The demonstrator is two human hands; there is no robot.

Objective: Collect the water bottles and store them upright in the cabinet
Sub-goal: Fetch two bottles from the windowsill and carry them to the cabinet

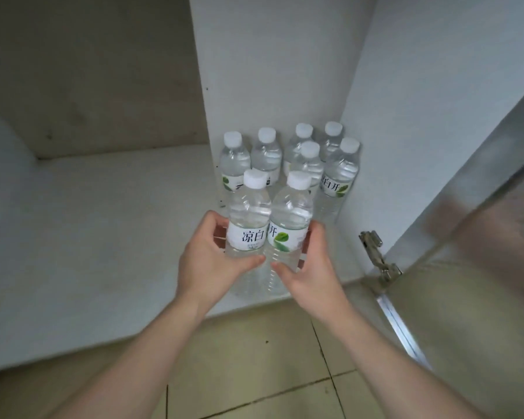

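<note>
Left hand: the left hand (pixel 208 255) is curled round the clear plastic water bottle with a white cap and white label on the left (pixel 248 228), the thumb laid across the ribbed body below the label.
Right hand: the right hand (pixel 310 261) is wrapped round the matching clear bottle with a green leaf on its label (pixel 289 229), the thumb in front, the fingers behind.
Held bottles: both are kept upright, touching side by side, at the near edge of the white cabinet floor (pixel 103 237); whether their bases rest on it cannot be told.
Stored bottles: six like bottles (pixel 300 158) are stood upright in the far right corner, packed close and directly behind the held pair.
Surroundings: a metal hinge (pixel 375 255) is fixed on the right wall, beside the open cabinet door (pixel 481 207); beige floor tiles (pixel 270 358) with dark joints are seen nearest.
Surfaces: the cabinet panels are smooth, matt and faintly speckled.
</note>
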